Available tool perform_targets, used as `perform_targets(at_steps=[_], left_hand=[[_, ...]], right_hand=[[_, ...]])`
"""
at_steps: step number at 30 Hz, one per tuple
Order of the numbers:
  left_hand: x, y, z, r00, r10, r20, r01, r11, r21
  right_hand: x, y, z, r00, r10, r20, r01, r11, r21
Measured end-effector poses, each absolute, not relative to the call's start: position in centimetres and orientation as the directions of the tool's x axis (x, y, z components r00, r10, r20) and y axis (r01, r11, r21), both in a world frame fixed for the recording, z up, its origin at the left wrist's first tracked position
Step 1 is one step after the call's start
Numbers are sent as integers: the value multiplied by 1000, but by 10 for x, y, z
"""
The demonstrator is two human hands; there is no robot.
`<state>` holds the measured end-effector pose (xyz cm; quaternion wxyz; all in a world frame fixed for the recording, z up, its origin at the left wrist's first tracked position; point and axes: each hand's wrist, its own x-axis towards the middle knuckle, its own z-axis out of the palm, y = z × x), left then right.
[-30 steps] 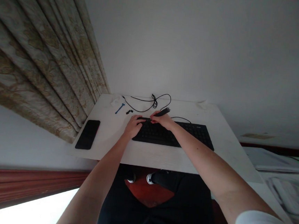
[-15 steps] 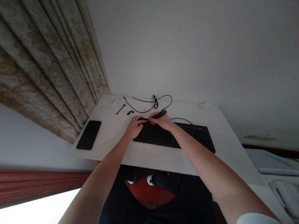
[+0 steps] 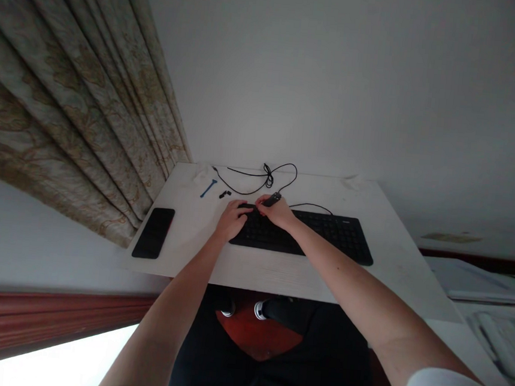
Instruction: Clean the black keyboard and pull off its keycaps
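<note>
At the left edge of the tabletop [image 3: 190,241] lies a black smartphone [image 3: 153,232], with a blue plastic tool [image 3: 208,188] and a small black part [image 3: 225,194] toward the far edge. On my feed, my left hand [image 3: 232,219] curls over the keyboard [image 3: 317,234]'s left end; I cannot tell whether it grips anything. My right hand [image 3: 278,213] pinches a slim black object [image 3: 272,200] just above the keyboard's far edge.

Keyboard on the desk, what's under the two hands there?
The left hand and right hand cover the left part of the black keyboard. The right hand pinches a small dark object above it. The keys beneath the hands are hidden from view.
</note>
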<state>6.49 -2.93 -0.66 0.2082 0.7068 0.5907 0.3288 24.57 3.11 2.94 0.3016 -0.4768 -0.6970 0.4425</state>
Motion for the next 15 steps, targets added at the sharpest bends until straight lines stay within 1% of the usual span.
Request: perform_targets(at_steps=[2, 4, 7, 12, 15], left_hand=[[65, -29, -7, 84, 972, 222, 697, -216, 684], [65, -29, -8, 83, 972, 221, 697, -216, 684], [65, -29, -7, 93, 971, 221, 694, -222, 685], [66, -30, -4, 100, 972, 214, 698, -222, 681], [66, -31, -3, 97, 972, 213, 701, -219, 679]], right_hand=[[241, 30, 31, -298, 954, -22, 418, 109, -902], [238, 31, 33, -257, 964, -63, 400, 47, -915], [236, 33, 32, -237, 966, -108, 320, -27, -947], [245, 32, 19, -259, 959, -118, 125, -87, -988], [247, 30, 15, -249, 961, -124, 77, -108, -991]])
